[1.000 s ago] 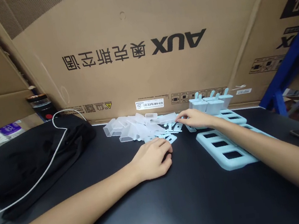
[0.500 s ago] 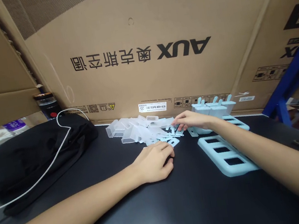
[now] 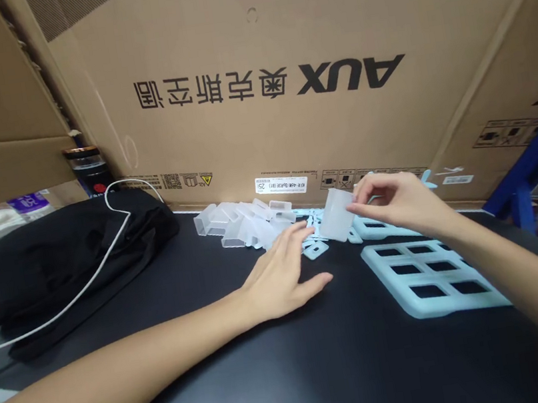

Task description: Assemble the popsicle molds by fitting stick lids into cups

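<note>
Two bare hands work over a black tabletop (image 3: 275, 376). The right hand (image 3: 400, 199) grasps a translucent popsicle mould sleeve (image 3: 336, 215) by its right edge, thumb on the near side and fingertips opposite. The sleeve is tilted, in front of the cardboard and just right of the loose parts; whether its lower end touches anything cannot be told.

The left hand (image 3: 283, 277) holds nothing visible, its fingers stretched forward and its thumb spread away from them. Its fingertips reach the near side of several light blue stick pieces (image 3: 315, 248), though it is unclear whether they touch them. Just beyond and to the left of that hand, a heap of translucent mould sleeves (image 3: 247, 225) lies on the tabletop, some with their open ends showing.

Right of the stick pieces, a light blue mould frame (image 3: 446, 304) with rectangular openings lies flat, partly covered by the right forearm. A second light blue frame (image 3: 395, 232) sits behind it, partly hidden by the right hand.

Along the back stands a large cardboard box (image 3: 223, 33) with upside-down AUX lettering. At the left, a white cable (image 3: 94, 282) crosses a black cloth bundle (image 3: 75, 257), with a dark bottle (image 3: 90, 174) behind. A blue metal post (image 3: 532, 169) slants at the far right.
</note>
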Demonstrator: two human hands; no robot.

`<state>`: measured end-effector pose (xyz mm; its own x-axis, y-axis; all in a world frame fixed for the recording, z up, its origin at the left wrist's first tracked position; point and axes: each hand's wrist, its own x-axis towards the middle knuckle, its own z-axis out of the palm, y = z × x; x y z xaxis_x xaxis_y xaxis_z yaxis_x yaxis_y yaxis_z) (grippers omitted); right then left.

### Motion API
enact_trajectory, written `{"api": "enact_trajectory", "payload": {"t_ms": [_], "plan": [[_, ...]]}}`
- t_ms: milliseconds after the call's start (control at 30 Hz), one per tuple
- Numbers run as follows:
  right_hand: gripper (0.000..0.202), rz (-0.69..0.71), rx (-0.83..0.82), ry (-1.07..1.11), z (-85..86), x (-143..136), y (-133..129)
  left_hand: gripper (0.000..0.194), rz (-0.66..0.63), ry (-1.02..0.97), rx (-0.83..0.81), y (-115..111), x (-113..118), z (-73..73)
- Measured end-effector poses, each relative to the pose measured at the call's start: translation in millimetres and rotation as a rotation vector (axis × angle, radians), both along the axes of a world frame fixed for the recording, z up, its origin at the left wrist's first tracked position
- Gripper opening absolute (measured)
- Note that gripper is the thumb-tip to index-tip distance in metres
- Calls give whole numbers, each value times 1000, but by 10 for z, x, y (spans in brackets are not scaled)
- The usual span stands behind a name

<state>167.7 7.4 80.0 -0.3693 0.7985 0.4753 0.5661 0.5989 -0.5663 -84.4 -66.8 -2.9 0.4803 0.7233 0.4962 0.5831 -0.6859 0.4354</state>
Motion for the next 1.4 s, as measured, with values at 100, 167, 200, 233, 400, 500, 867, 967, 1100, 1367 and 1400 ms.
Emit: {"api": "enact_trajectory", "payload": {"t_ms": [100,167,200,233,400,500,867,967,1100,1367,1400], "plan": [[27,232,27,-33,-12,-158,-347,96,-1,-214,-85,-21,16,14],[17,393,-21,-114,-43,-278,-522,84,-63,-291,-140,-29,18,24],[10,454,-59,-141,-59,-320,-578,71,-92,-295,-169,-30,17,28],[6,485,-96,-143,-75,-342,-609,57,-112,-282,-199,-29,16,31],[37,316,-162,-94,-200,-179,-475,34,-157,-264,-266,-8,20,39],[46,287,-83,-346,-337,-37,-337,29,-214,-303,-242,-18,23,66],[33,326,-25,-745,-362,-61,-406,30,-296,159,-125,-52,7,41],[27,333,-41,-747,-397,-56,-410,21,-359,322,0,-43,13,50],[26,327,-13,-712,-458,-94,-413,16,-354,392,63,-43,14,62],[17,265,-22,-693,-359,-122,-442,18,-275,344,122,-27,16,28],[15,266,4,-662,-332,-106,-441,21,-244,310,149,-15,14,18]]}}
